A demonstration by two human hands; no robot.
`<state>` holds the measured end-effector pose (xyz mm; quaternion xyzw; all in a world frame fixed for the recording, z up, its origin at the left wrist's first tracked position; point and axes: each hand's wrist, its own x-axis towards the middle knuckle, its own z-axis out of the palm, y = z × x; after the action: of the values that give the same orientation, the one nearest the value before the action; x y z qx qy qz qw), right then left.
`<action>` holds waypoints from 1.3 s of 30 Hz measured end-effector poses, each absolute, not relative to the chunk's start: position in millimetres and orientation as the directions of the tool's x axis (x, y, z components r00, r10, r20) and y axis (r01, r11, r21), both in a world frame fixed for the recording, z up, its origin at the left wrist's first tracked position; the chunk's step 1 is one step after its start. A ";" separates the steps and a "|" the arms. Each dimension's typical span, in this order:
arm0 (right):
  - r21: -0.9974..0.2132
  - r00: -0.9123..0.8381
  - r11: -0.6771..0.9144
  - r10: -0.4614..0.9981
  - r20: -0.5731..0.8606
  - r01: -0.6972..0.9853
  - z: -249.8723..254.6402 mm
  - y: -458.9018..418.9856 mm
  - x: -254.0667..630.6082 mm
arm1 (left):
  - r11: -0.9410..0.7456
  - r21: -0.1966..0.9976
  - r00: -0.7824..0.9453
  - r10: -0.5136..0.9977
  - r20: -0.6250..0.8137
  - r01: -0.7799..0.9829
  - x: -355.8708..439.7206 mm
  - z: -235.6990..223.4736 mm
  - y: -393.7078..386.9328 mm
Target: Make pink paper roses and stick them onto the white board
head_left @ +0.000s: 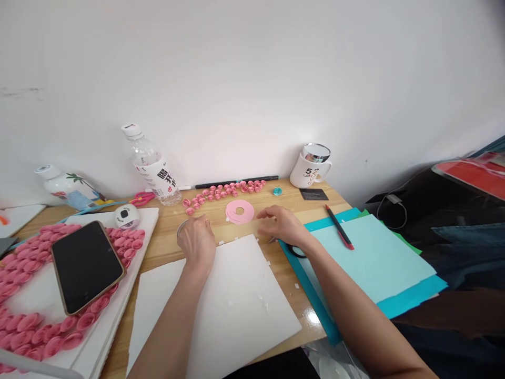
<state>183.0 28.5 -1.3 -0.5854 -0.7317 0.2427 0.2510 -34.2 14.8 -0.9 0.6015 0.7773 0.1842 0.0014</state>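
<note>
"Pink spiral disc [248, 213], where's that lying?"

"Flat on the bench [168, 226], at twelve o'clock beyond the white sheet [232, 316]."

"What's around it?"

"Pink rosettes [223, 191], from nine to one o'clock. Left hand [197, 239] at eight, fingers curled; can't tell whether its grip holds anything. Right hand [284, 225] near four, fingers parted, grip released."

This looks to me like a papercraft corner, home or office I can't tell: a wooden desk [165, 231] against a white wall [236, 89], coloured paper sheets [379, 258], dozens of rolled pink paper roses [71, 339], with a mug [303, 171] and clear bottle [155, 176] standing among them.
</note>
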 end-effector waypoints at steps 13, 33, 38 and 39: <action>-0.385 -0.315 0.237 0.936 -0.154 0.892 10.1 32.5 222.9 | 0.129 0.286 -0.200 0.951 0.235 0.949 -21.3 -17.0 16.7; -0.449 -0.437 0.315 0.877 -0.199 0.836 15.6 28.8 224.2 | -0.023 0.429 -0.138 0.930 0.340 0.903 -24.0 -28.4 17.7; -0.414 -0.397 0.291 0.896 -0.197 0.862 14.3 30.6 226.1 | -0.116 0.444 -0.106 0.889 0.445 0.888 -25.0 -32.6 19.3; -0.384 -0.379 0.286 0.906 -0.191 0.878 13.4 31.3 225.7 | -0.130 0.443 -0.098 0.884 0.457 0.887 -25.2 -33.8 20.2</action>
<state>225.7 31.3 13.4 -0.5564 -0.8013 0.2175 0.0321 -25.2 20.2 -33.8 0.6714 0.6595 0.3381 -0.0023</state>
